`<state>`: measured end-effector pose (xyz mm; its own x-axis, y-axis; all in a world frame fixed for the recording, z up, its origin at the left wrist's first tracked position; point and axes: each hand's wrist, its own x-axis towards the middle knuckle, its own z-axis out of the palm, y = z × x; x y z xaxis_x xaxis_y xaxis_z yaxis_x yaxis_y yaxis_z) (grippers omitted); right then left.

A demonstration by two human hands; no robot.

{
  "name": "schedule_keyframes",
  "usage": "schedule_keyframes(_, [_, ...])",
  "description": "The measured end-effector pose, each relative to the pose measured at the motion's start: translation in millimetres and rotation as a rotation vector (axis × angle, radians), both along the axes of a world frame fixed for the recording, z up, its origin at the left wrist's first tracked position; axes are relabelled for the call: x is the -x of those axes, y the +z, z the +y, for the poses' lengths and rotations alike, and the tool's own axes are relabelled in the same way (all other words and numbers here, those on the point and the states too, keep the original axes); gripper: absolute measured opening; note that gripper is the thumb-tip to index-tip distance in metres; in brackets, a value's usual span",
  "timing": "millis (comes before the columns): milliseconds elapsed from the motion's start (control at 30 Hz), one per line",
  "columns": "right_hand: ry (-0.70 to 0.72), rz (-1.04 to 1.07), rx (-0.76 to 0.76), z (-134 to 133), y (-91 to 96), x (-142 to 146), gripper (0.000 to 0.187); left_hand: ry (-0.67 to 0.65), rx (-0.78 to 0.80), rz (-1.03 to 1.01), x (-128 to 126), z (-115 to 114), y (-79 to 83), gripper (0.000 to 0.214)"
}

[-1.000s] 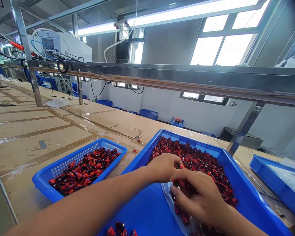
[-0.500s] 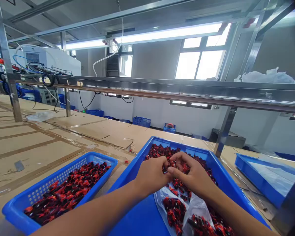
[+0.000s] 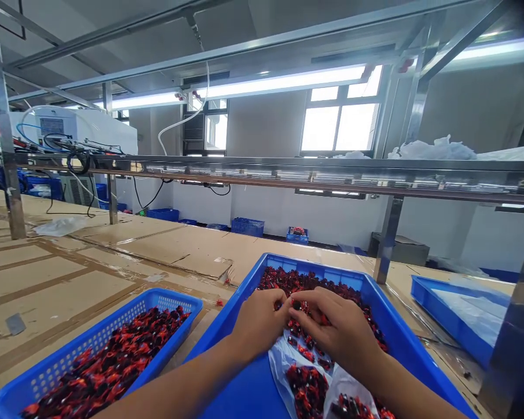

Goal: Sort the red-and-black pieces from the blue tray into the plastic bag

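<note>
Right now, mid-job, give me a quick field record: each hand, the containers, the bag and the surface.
large blue tray: directly in front of the person
red-and-black parts: heaped at the tray's far end
clear bag: lying in the tray, partly filled with parts
left hand: fingers curled, tips meeting the other hand's; grip unclear
right hand: above the bag, over the parts
blue basket: left of the tray, also holding parts
table: covered in cardboard
second blue tray: to the right, pale sheet inside

Basket (image 3: 91, 355) left of tray (image 3: 402, 343)
</note>
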<state>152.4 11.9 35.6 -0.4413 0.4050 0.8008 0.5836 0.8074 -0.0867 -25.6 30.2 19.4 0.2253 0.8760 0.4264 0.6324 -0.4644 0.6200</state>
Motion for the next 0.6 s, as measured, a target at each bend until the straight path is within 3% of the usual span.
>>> schedule_keyframes(67, [0.016,0.018,0.005,-1,1.1,0,0.017,-0.032,0.068,-0.077,1,5,-3.5,0.048])
schedule_keyframes(167, [0.040,0.123,0.107,-3,2.4,3,0.017,-0.064,0.309,-0.297,1,12,-7.2,0.047])
schedule_keyframes(233, [0.033,0.317,0.321,-1,2.3,6,0.017,-0.073,0.491,-0.407,0,14,-7.6,0.038])
schedule_keyframes(300, [0.078,0.619,0.654,4,1.0,7,0.025,-0.089,0.626,-0.429,-1,13,-6.4,0.033])
schedule_keyframes(433, [0.383,1.109,1.276,19,-4.0,3,0.030,-0.098,0.823,-0.441,-2,9,-1.3,0.038])
schedule_keyframes(500, [0.468,1.178,1.409,24,-6.4,0,0.024,-0.109,0.884,-0.494,0,9,1.6,0.037])
schedule_keyframes(600, [0.470,1.076,1.421,24,-9.1,2,0.018,-0.194,0.952,-0.683,3,10,5.4,0.030])
